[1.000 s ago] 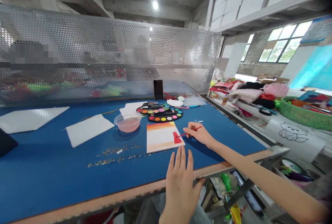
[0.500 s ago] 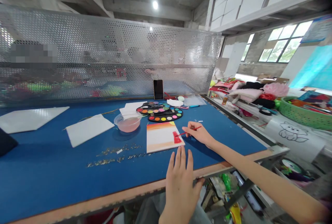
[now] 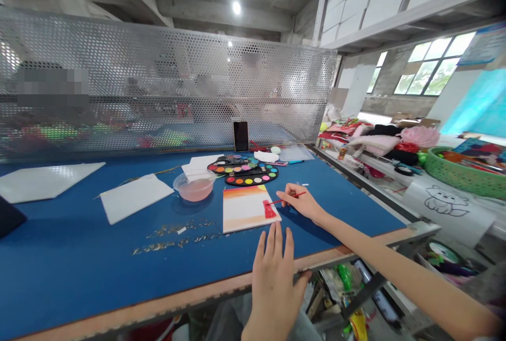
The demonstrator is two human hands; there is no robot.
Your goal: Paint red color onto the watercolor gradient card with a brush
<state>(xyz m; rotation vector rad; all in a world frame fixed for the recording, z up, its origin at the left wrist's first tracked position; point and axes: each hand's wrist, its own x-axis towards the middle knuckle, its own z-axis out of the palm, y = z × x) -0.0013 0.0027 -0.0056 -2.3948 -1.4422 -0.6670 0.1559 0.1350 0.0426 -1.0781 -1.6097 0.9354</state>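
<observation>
While you're working left to right across this bench, a blank white board (image 3: 134,198) lies on the blue worktable (image 3: 98,278), then a plastic bowl of pinkish water (image 3: 193,189) and a round watercolor palette (image 3: 251,176) sit just above the painted panel (image 3: 243,212). That panel already has an orange wash fading to pale peach, plus one red patch (image 3: 269,209) near its right edge, and the rest shows no red yet. Your left hand (image 3: 274,283) rests open on the table's near edge, well apart from your right hand (image 3: 302,204), which pinches a red-handled brush (image 3: 288,197) with its tip at the patch.
</observation>
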